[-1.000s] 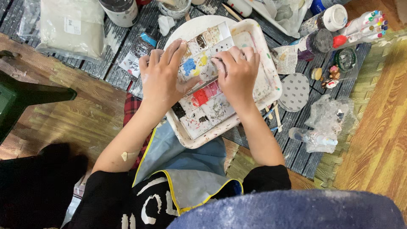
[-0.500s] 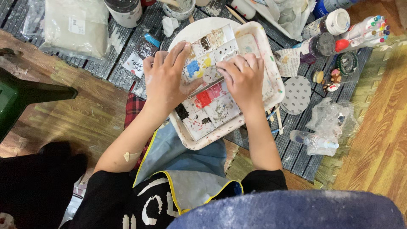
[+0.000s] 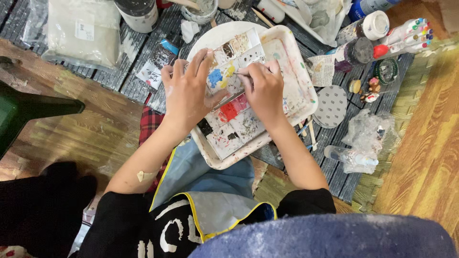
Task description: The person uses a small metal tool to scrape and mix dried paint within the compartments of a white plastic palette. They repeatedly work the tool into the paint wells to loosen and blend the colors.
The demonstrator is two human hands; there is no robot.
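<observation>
Two hands worked over one white rectangular plastic paint palette (image 3: 287,62): the left hand (image 3: 189,93) lay flat, the right hand (image 3: 264,88) pinched one thin metal tool (image 3: 228,99).

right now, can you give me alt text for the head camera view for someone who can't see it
Seen from above, a person's left hand rests on a white rectangular plastic paint palette with blue, yellow and red wells, while the right hand holds a thin metal tool over it. The palette sits on a dark slatted mat cluttered with paint bottles and plastic bags.

A clear plastic bag of pale powder (image 3: 76,31) upper left — marker pens (image 3: 413,29) and small jars (image 3: 368,26) upper right.
</observation>
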